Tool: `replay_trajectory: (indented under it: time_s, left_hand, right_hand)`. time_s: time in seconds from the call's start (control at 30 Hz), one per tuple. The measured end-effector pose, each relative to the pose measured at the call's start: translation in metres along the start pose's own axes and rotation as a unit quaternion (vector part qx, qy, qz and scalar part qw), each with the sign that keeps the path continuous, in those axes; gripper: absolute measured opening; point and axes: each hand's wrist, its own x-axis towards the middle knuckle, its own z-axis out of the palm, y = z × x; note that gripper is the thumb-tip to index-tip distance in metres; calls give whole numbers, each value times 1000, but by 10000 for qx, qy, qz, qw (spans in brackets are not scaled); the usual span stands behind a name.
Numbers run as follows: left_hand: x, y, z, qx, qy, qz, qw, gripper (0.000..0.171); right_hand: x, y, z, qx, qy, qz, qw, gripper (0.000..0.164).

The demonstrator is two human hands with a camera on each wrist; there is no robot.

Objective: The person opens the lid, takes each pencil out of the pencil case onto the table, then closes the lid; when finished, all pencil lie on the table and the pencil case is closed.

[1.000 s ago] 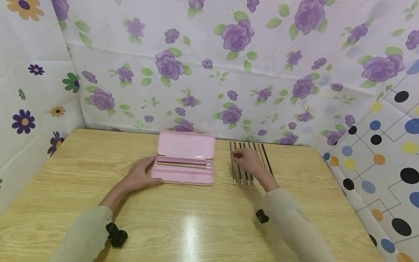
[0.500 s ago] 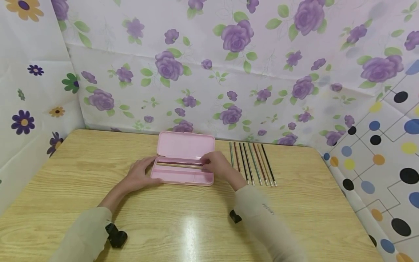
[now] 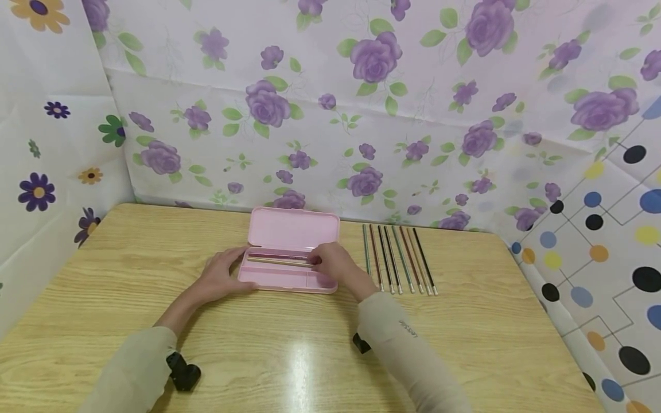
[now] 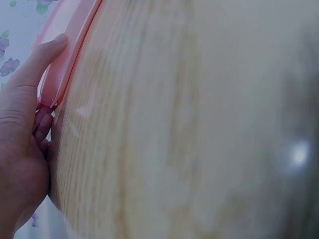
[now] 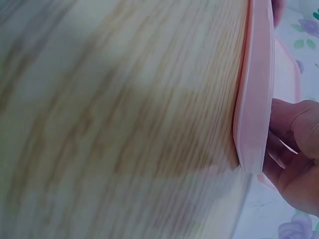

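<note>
An open pink pencil case (image 3: 281,279) lies on the table, its lid tipped back. A dark red pencil (image 3: 276,256) and a tan pencil (image 3: 273,262) lie in its long rear compartment. My left hand (image 3: 219,275) holds the case's left end, thumb at the front and fingers at the back. In the left wrist view, the thumb (image 4: 60,39) presses on the case's front side. My right hand (image 3: 333,262) reaches into the right part of the case, fingers bent over the pencil ends. Those fingertips are hidden, so whether they pinch a pencil is unclear.
Several pencils (image 3: 396,258) lie in a row to the right of the case, erasers toward me. The wooden table (image 3: 248,350) ends at a flowered cloth wall (image 3: 320,126) behind, with more patterned cloth on both sides.
My right hand has moved left from above the pencil row into the case, shifting slightly further left in the last half second. The left hand and the case have stayed put.
</note>
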Motion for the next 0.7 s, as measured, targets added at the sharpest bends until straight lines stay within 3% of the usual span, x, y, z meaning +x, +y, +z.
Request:
replay_trajectory:
  time_s: [0.33,0.7]
  left_hand:
    - [0,0,1,-3,8,29,10000,89]
    - [-1,2,0,41,-78,-172,9998,96]
  right_hand:
    - [0,-5,1,-140,-258,295,9991,21]
    - [0,-4,-10,484,32,202,9986,18]
